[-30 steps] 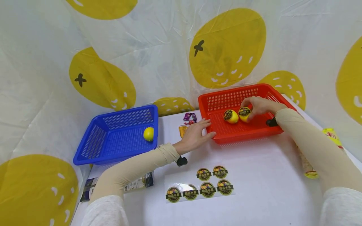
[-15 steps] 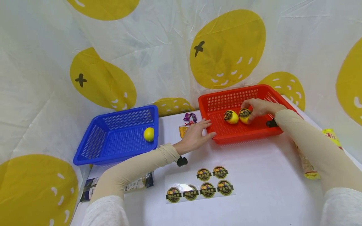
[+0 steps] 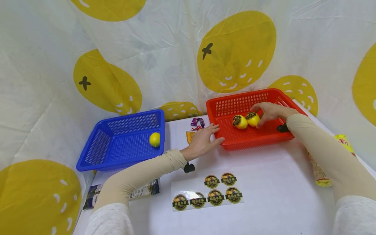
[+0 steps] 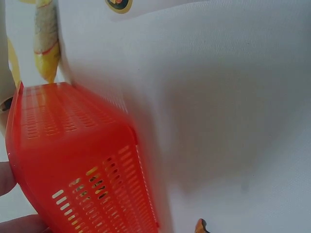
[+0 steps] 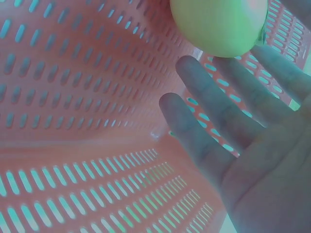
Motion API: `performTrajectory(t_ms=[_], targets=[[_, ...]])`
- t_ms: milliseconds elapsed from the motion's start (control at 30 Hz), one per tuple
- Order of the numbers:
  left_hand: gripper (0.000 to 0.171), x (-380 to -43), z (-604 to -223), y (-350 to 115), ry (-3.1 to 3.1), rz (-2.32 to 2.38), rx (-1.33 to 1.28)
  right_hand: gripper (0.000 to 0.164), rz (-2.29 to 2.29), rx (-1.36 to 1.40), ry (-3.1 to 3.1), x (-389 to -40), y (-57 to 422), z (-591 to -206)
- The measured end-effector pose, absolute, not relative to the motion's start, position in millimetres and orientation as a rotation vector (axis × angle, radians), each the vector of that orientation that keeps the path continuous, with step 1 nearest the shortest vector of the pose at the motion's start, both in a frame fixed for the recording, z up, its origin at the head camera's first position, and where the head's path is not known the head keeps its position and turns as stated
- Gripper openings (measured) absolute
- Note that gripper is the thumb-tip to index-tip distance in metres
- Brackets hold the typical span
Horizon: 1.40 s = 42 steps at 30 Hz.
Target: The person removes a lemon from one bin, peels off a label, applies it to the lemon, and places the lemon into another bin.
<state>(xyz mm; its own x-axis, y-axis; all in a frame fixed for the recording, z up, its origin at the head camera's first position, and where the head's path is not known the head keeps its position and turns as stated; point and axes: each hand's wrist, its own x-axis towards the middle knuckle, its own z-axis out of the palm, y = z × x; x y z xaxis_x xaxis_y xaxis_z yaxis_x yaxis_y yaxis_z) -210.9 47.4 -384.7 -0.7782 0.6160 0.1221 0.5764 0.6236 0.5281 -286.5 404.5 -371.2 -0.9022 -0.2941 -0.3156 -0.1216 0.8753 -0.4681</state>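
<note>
Inside the red basket (image 3: 249,142) lie two lemons side by side: the left lemon (image 3: 242,123) and the right lemon (image 3: 254,121), each wearing a dark round label. My right hand (image 3: 268,111) arches over the right lemon, fingers loosely bent. In the right wrist view the fruit (image 5: 221,24) shows just past the fingertips, outside any grip. My left hand (image 3: 202,142) reaches to the basket's left rim with fingers spread, fingertips right at the edge. A third lemon (image 3: 154,139), with no label showing, sits in the blue basket (image 3: 101,165).
A sheet of round fruit stickers (image 3: 215,197) lies on the white table (image 3: 273,195) in front. Small wrapped sweets (image 3: 197,122) are between the baskets. Dark packages (image 3: 144,192) lie under the left forearm, and a yellow-ended bag (image 3: 321,178) by the right forearm.
Under my right hand the right lemon has turned, its label shifting from the front to the upper left, and it has moved slightly left against the other lemon. My left hand has stayed put.
</note>
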Motion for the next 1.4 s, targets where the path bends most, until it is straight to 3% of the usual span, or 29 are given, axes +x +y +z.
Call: performTrajectory(t_ms=[733,1400], targets=[[0.057,-205.2,-383.8,45.4,2.741,0.891,1.024,0.086,-0.623,-0.339,2.783,-253.0,403.1,-321.7],[0.057,-206.0,-365.4,17.9,2.811,0.897,0.998,0.073,-0.594,-0.625,2.858,-221.9,325.0,-293.1]])
